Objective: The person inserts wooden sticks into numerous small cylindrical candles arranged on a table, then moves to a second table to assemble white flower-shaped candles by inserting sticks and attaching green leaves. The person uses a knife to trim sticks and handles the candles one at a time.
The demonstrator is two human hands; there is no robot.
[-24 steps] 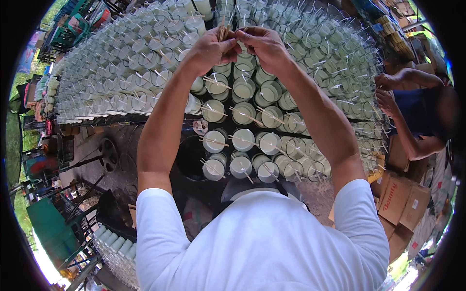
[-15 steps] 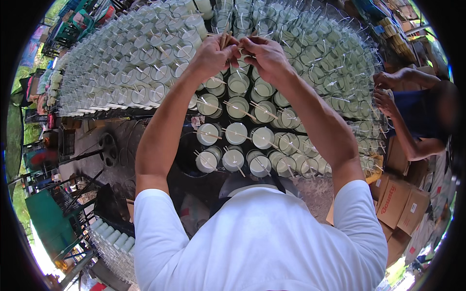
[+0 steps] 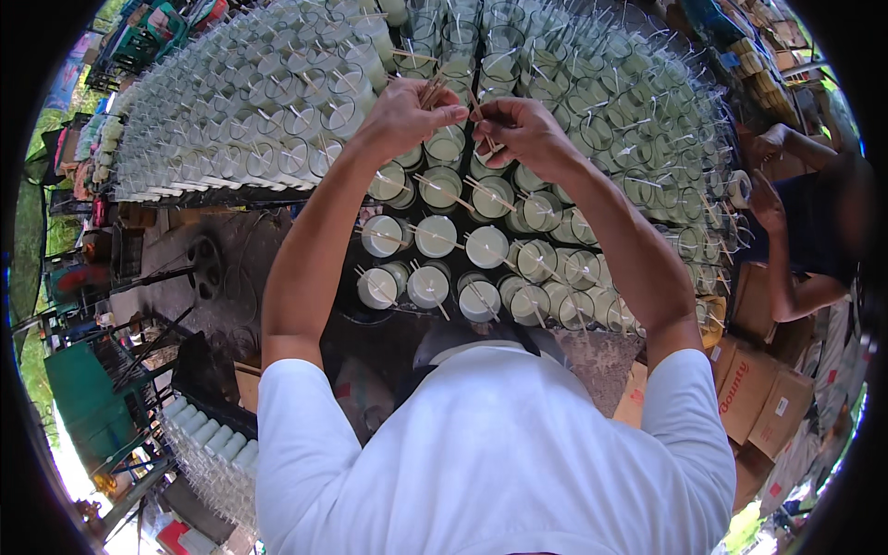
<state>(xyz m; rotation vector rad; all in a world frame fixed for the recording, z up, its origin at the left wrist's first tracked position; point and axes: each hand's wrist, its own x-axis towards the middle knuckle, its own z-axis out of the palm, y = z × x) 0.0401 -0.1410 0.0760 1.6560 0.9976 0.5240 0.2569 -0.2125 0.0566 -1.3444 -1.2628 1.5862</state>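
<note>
**Status: Grip and Layout**

The left hand [image 3: 405, 118] was clamped on a small bundle of thin wooden sticks [image 3: 432, 91], which projected upward between its thumb and fingers. The right hand [image 3: 532, 139] stood just beside it, with thumb and fingertips pinched together on a single stick [image 3: 474, 104]. The two hands did not overlap; a narrow gap separated them.

Both hands were positioned above closely packed filled glasses [image 3: 435, 236] (round, clear-walled, with a pale whitish fill). Thin crosspieces [image 3: 446, 192] lay over the rims of the glasses nearest the body, several of them in pairs. A large block of similar glasses [image 3: 277, 129] extended to the left of the hands; another block [image 3: 610, 139] extended to the right.

At the right side, a co-worker in a dark garment [image 3: 800, 227] had one hand [image 3: 766, 203] at the edge of the right block; its grip could not be determined. Cardboard boxes [image 3: 772, 398] were stacked below the co-worker. At the lower left, white cylinders [image 3: 217, 439] stood in rows near a green panel [image 3: 88, 398].
</note>
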